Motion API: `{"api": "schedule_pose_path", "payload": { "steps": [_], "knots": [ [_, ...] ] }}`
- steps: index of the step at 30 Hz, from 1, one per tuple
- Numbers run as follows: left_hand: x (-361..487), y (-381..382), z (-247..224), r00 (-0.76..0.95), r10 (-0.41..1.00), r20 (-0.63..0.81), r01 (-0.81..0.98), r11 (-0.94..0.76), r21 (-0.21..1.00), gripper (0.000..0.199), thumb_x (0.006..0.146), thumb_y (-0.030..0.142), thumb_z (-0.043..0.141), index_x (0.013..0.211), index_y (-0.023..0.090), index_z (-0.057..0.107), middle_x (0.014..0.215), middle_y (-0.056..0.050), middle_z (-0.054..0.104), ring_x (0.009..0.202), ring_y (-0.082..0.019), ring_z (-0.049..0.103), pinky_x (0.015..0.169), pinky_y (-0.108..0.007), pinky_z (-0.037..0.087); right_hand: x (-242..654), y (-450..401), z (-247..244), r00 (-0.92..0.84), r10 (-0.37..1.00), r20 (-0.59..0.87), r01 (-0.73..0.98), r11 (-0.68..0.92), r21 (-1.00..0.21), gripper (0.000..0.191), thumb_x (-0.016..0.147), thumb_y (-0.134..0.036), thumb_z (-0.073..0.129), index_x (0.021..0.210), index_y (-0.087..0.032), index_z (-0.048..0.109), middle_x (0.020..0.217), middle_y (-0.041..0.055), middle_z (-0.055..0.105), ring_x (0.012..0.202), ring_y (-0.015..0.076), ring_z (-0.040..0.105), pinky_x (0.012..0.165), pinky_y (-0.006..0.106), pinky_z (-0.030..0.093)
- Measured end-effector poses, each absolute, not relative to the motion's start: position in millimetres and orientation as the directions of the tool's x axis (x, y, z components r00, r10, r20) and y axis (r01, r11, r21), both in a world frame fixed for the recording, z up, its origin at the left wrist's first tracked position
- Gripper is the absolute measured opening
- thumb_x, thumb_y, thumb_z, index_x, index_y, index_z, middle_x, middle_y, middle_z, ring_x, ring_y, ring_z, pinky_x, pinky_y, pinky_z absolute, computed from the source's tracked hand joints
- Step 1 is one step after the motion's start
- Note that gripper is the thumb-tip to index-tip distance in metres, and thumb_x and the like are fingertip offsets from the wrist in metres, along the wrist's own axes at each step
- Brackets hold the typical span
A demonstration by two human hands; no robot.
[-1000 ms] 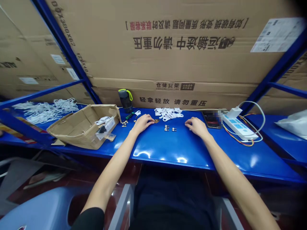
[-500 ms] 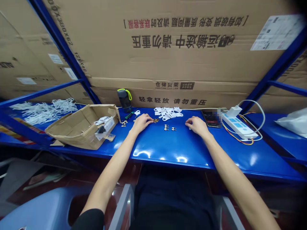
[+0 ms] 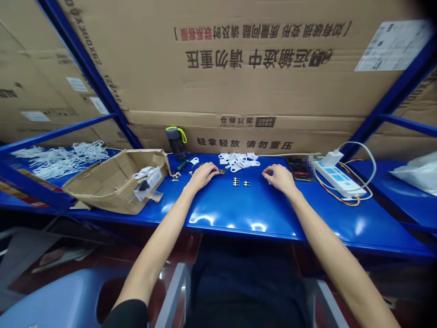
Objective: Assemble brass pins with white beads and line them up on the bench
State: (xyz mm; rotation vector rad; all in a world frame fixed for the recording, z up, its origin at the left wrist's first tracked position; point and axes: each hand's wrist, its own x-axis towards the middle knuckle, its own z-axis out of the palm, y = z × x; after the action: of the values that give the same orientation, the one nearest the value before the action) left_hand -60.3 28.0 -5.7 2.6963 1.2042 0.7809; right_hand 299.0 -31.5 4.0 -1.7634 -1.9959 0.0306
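Observation:
My left hand (image 3: 203, 176) rests on the blue table (image 3: 218, 205), fingers bent and close together beside a few small brass-coloured pieces (image 3: 222, 171). Whatever those fingers may hold is too small to make out. To the right, my right hand (image 3: 278, 176) has its thumb and forefinger nearly touching in a pinch; the thing between them, if any, cannot be made out. Between the hands lie several small metal-and-white pins (image 3: 236, 181), with another pin (image 3: 246, 183) just to their right. Behind them is a pile of white plastic parts (image 3: 239, 161).
An open cardboard box (image 3: 112, 196) sits left, near a dark bottle (image 3: 176, 144) and a green tool (image 3: 183, 165). White cords (image 3: 68, 157) lie farther left. A phone (image 3: 300, 169) and a power strip (image 3: 341, 181) with cables are at the right. Cardboard stands behind.
The whole view has shifted very slightly. Fewer brass-coloured pieces show beside my left fingertips, and both hands keep almost the same places.

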Motion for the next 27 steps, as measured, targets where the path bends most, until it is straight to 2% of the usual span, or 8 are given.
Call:
{"api": "schedule_pose_path", "payload": {
  "steps": [6, 9, 12, 16, 22, 27],
  "knots": [
    [-38, 11, 0, 0.556, 0.675, 0.485, 0.558, -0.736, 0.385, 0.027, 0.107, 0.043, 0.051, 0.105, 0.021, 0.067, 0.107, -0.006, 0.068, 0.104, -0.021, 0.063, 0.097, -0.035, 0.05, 276, -39, 9, -0.123, 0.873, 0.471, 0.678, 0.421, -0.603, 0.021, 0.092, -0.038, 0.067, 0.092, -0.022, 0.081, 0.099, 0.0048, 0.081, 0.086, 0.0227, 0.07, 0.083, 0.034, 0.052],
    [-16, 3, 3, 0.555, 0.652, 0.517, 0.517, -0.757, 0.399, 0.028, 0.106, 0.043, 0.053, 0.104, 0.02, 0.068, 0.106, -0.007, 0.069, 0.103, -0.021, 0.064, 0.096, -0.035, 0.051, 259, -44, 9, -0.129, 0.871, 0.474, 0.515, 0.467, -0.719, 0.026, 0.09, -0.044, 0.07, 0.093, -0.021, 0.081, 0.097, 0.0054, 0.081, 0.086, 0.0232, 0.072, 0.08, 0.034, 0.054],
    [7, 1, 7, 0.581, 0.605, 0.545, 0.479, -0.795, 0.372, 0.026, 0.107, 0.041, 0.053, 0.104, 0.02, 0.067, 0.106, -0.007, 0.069, 0.103, -0.022, 0.065, 0.096, -0.036, 0.051, 250, -44, 6, -0.088, 0.872, 0.482, 0.349, 0.48, -0.805, 0.029, 0.087, -0.047, 0.073, 0.093, -0.02, 0.081, 0.096, 0.0058, 0.081, 0.089, 0.0242, 0.073, 0.085, 0.036, 0.056],
    [31, 4, 10, 0.622, 0.547, 0.56, 0.431, -0.836, 0.339, 0.023, 0.108, 0.036, 0.049, 0.104, 0.019, 0.065, 0.107, -0.007, 0.068, 0.103, -0.022, 0.064, 0.096, -0.036, 0.051, 251, -39, 0, -0.036, 0.888, 0.458, 0.236, 0.453, -0.86, 0.032, 0.084, -0.05, 0.078, 0.09, -0.019, 0.081, 0.095, 0.0073, 0.081, 0.091, 0.0259, 0.075, 0.089, 0.037, 0.057],
    [53, 7, 8, 0.626, 0.536, 0.567, 0.43, -0.843, 0.322, 0.024, 0.109, 0.033, 0.048, 0.105, 0.016, 0.063, 0.105, -0.008, 0.067, 0.099, -0.022, 0.064, 0.092, -0.034, 0.05, 259, -32, -7, 0.007, 0.947, 0.321, 0.078, 0.319, -0.944, 0.036, 0.075, -0.051, 0.086, 0.088, -0.018, 0.079, 0.082, 0.008, 0.079, 0.08, 0.0279, 0.077, 0.069, 0.035, 0.059],
    [58, 1, 5, 0.6, 0.554, 0.577, 0.435, -0.831, 0.345, 0.022, 0.109, 0.034, 0.048, 0.108, 0.017, 0.063, 0.107, -0.008, 0.066, 0.101, -0.022, 0.064, 0.093, -0.035, 0.051, 260, -32, -9, 0.017, 0.957, 0.29, 0.017, 0.289, -0.957, 0.037, 0.073, -0.049, 0.088, 0.087, -0.017, 0.078, 0.077, 0.0074, 0.078, 0.075, 0.0251, 0.076, 0.067, 0.033, 0.06]
  ]
}}
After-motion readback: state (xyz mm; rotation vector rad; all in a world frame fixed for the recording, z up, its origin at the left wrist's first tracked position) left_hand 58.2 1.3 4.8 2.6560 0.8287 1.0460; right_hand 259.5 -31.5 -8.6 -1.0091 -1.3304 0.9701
